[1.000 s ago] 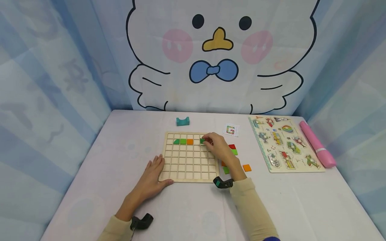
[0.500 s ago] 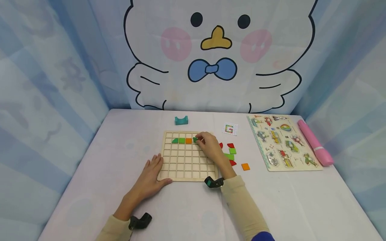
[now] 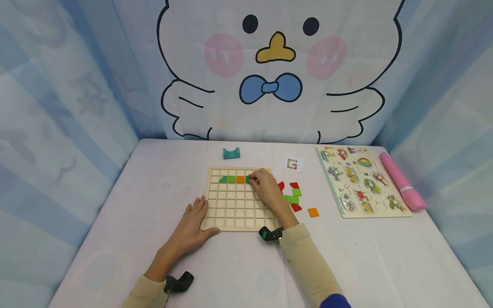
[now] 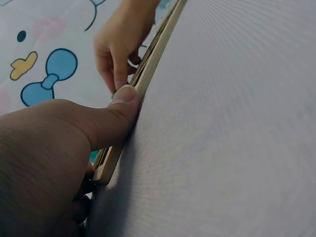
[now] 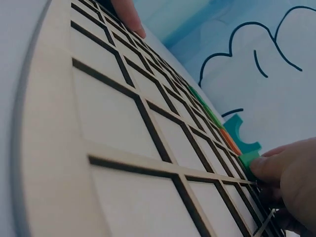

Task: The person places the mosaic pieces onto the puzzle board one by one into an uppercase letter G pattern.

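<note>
A wooden grid board (image 3: 235, 204) lies on the table. In one of its upper rows sit a dark green curved tile (image 3: 223, 179), a light green square tile (image 3: 232, 179) and an orange square tile (image 3: 240, 179). My right hand (image 3: 265, 186) pinches a green tile (image 5: 250, 160) between thumb and fingers, right beside the orange one; the fingertips partly hide it. My left hand (image 3: 190, 229) rests at the board's near left corner, fingers spread along the left edge. In the left wrist view its thumb (image 4: 118, 111) presses the front edge.
Right of the board lie loose tiles: red curved ones (image 3: 294, 185), light green squares (image 3: 296, 192) and an orange square (image 3: 313, 212). A pattern card (image 3: 294, 164) and teal arch block (image 3: 231, 153) lie behind. Farther right are a picture puzzle board (image 3: 362, 182) and pink cylinder (image 3: 402, 182).
My right hand has moved left along the row with the green tile, from a cell farther right to beside the orange tile. The left hand stays on the board's corner.
</note>
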Motion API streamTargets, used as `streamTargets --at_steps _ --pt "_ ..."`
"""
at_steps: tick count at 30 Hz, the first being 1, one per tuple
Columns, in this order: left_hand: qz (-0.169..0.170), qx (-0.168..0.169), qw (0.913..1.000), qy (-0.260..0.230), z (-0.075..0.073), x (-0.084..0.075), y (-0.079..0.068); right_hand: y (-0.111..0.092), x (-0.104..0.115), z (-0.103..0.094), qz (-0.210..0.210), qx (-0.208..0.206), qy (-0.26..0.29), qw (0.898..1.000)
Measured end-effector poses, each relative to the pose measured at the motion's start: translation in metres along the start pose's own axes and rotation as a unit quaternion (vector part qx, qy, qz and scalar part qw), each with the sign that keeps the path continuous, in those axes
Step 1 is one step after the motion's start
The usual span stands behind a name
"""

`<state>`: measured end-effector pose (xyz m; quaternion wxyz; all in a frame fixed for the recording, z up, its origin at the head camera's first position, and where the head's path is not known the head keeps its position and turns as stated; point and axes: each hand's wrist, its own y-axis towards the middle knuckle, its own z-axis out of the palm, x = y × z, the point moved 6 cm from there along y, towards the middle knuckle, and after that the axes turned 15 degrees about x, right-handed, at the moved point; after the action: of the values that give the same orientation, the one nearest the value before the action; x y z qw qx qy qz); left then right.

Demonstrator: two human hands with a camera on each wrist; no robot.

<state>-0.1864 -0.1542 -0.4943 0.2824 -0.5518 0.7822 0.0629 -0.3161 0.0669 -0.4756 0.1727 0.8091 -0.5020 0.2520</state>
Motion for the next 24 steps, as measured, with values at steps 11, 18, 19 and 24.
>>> streamTargets --at_steps 11,18,19,24 --pt "-0.001 0.002 1.0 0.002 -0.0002 -0.0007 -0.0001 -0.0011 0.0029 0.0031 -0.017 0.001 -0.04 0.999" --pt "0.0 0.002 1.0 0.002 -0.0002 -0.0007 0.0004 -0.0024 0.0038 0.0026 -0.011 0.018 -0.039 0.999" --pt "0.0 0.002 1.0 0.001 0.0 -0.0005 0.0004 -0.0023 0.0034 0.0025 -0.009 0.02 -0.036 0.999" --pt "-0.002 0.004 1.0 -0.003 0.0013 0.001 0.0009 -0.0015 0.0016 0.0019 -0.001 0.029 -0.025 0.999"
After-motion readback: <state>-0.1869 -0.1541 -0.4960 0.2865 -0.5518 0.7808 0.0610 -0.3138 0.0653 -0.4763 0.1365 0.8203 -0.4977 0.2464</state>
